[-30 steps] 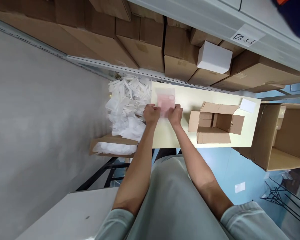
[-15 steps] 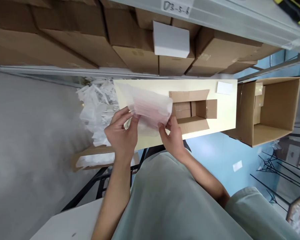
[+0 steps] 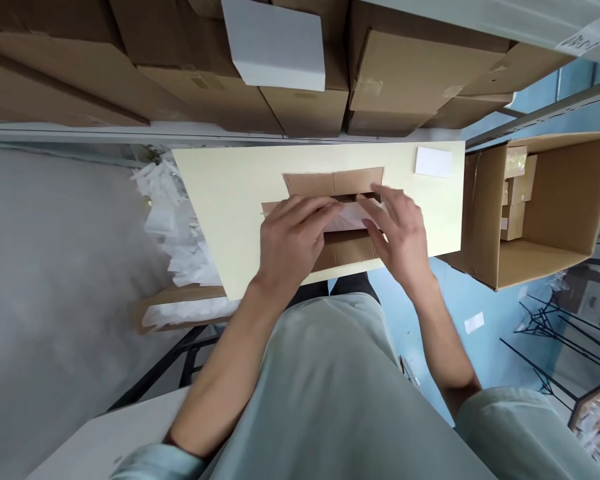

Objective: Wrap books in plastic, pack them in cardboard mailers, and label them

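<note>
A pale, translucent wrapped packet [image 3: 349,217] lies in the opening of a small cardboard box [image 3: 347,250] with its flaps folded out. My left hand [image 3: 295,233] reaches over the box's left end. Its fingers stretch across that end of the packet, and its thumb is partly hidden. From the other side comes my right hand [image 3: 399,230], thumb and fingers spread, with fingertips at the packet's right end. How firmly either hand touches the packet is hard to see. What the wrapping contains does not show.
The box stands on a cream tabletop [image 3: 220,200] with a white card [image 3: 433,161] at its right. A large open carton [image 3: 480,213] holds small boxes beyond the right edge. White packets [image 3: 173,227] are heaped at the left. Shelved cartons [image 3: 300,110] line the back.
Both hands have moved right with the wrapped packet, from over the tabletop into the small box. My right hand's fingers have spread. The camera view has shifted.
</note>
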Available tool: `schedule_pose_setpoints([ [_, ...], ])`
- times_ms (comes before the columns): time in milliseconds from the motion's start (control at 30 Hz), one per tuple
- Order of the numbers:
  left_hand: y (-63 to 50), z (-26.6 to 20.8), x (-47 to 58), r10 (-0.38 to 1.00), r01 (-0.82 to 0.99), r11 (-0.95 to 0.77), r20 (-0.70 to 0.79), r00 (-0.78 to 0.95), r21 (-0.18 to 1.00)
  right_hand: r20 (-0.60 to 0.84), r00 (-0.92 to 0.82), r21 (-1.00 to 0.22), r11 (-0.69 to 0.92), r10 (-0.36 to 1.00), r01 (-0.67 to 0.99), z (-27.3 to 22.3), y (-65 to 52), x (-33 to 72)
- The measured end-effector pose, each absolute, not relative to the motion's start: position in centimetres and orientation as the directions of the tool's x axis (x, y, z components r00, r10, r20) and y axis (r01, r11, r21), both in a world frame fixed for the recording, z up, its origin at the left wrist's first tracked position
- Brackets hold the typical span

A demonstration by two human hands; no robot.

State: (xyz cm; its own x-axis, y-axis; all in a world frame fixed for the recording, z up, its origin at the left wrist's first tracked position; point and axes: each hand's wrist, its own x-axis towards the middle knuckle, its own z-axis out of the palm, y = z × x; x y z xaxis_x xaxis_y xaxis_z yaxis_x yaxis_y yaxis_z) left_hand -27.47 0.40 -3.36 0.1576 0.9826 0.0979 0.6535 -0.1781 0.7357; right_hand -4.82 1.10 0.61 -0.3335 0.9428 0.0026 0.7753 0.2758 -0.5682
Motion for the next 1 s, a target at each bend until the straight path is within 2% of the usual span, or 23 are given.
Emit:
schedule_pose_setpoints([
  [167,0.1,-6.2,-25.5,0.984,0.708,-0.147,0.029,0.175,0.69,-0.14,-0.385,-0.538,0.256,0.912,0.803,-3.8,2.7,-3.8],
  [333,0.4,-9.7,-24.5,0.967,0.791,-0.098,-0.13,0.219,0.604,-0.301,-0.496,-0.308,0.409,0.815,0.859,-6.6,4.2,-4.5],
  [433,0.8,-11.5,-24.0,0.946,0.817,-0.053,-0.233,0.225,0.575,-0.323,-0.546,-0.218,0.501,0.773,0.838,-8.1,4.6,-5.5],
  [567,1.3,-12.9,-23.5,0.949,0.848,0.033,-0.283,0.141,0.53,-0.335,-0.524,-0.171,0.497,0.783,0.851,-10.1,4.6,-6.7],
  [667,1.2,-13.1,-23.2,0.96,0.85,0.057,-0.261,0.096,0.523,-0.341,-0.499,-0.168,0.471,0.797,0.866,-10.8,4.5,-7.1],
  [833,-0.7,-11.0,-23.7,0.995,0.763,0.0,-0.079,0.067,0.647,-0.259,-0.556,-0.255,0.499,0.79,0.828,-8.9,4.0,-5.4],
  [933,-2.7,-9.0,-25.5,0.995,0.742,0.049,0.036,-0.098,0.668,-0.13,-0.495,-0.333,0.432,0.859,0.838,-6.8,3.5,-2.4],
  [1000,-4.1,-8.3,-27.1,0.962,0.749,0.158,0.07,-0.263,0.644,-0.045,-0.337,-0.381,0.295,0.941,0.876,-5.8,3.2,0.0],
])
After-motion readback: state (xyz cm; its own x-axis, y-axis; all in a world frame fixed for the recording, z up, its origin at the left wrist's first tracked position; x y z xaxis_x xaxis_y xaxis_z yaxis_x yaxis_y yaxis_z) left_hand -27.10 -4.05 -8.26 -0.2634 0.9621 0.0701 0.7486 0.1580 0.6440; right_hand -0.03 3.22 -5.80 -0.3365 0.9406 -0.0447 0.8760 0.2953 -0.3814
